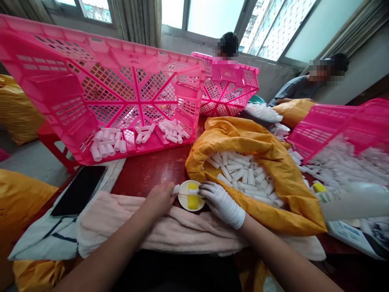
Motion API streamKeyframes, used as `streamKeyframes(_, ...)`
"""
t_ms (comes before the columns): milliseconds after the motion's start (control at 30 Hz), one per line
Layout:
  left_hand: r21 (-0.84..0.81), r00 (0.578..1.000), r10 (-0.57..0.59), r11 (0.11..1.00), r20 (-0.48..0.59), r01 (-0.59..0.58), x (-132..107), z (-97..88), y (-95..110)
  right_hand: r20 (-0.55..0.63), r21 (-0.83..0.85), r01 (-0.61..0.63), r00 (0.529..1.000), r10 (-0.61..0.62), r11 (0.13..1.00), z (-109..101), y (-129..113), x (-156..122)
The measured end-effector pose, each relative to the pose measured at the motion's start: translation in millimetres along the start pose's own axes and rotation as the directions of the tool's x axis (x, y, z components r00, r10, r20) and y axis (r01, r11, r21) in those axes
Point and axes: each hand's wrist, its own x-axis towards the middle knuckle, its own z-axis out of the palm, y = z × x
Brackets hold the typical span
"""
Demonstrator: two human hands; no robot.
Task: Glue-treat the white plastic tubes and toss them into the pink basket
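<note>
My bare left hand [161, 197] is closed, with a short white tube [176, 189] poking out from its fingertips. A thin stick-like line runs from those fingers across a small white dish [184, 202]; I cannot make out what it is. In the dish lies a yellow sponge [192, 202]. My right hand [221, 202], in a white glove, pinches another white tube [193, 192] over the sponge. Just beyond it, an orange woven sack [291, 194] gapes around many loose white tubes [243, 172].
A pink crate [138, 101] stands tipped on its side at the back left, with piles of tubes [107, 144]. A phone [79, 190] rests on cloth at left. A pink towel [121, 221] lines the front edge. At right are a bottle [355, 200] and more tubes. Two people sit opposite.
</note>
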Motion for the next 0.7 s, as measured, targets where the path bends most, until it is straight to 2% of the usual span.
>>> streamKeyframes(100,0.016,1.0,0.001,1.0,-0.01,-0.001,0.1,1.6,-0.9,-0.049,-0.041,-0.077,0.996,0.075,0.996,1.9,0.2,-2.6)
streamKeyframes(300,0.03,1.0,-0.01,0.999,-0.016,0.01,-0.1,0.7,-0.1,0.027,-0.135,-0.008,1.0,0.012,0.991,4.4,-1.7,-13.5)
streamKeyframes(467,0.029,1.0,-0.024,0.999,0.004,0.024,-1.1,-2.8,1.5,-0.001,-0.135,-0.039,0.999,0.039,0.99,4.5,-4.8,-16.8)
streamKeyframes(600,0.025,0.997,-0.069,0.997,0.028,0.068,-0.5,-5.6,4.3,-0.057,-0.142,0.083,0.994,-0.092,0.986,9.1,-10.4,-19.2)
streamKeyframes(700,0.029,0.993,-0.108,0.994,0.051,0.106,-0.2,-7.7,6.8,-0.056,-0.011,0.15,0.987,-0.15,0.989,6.4,-20.2,-16.6)
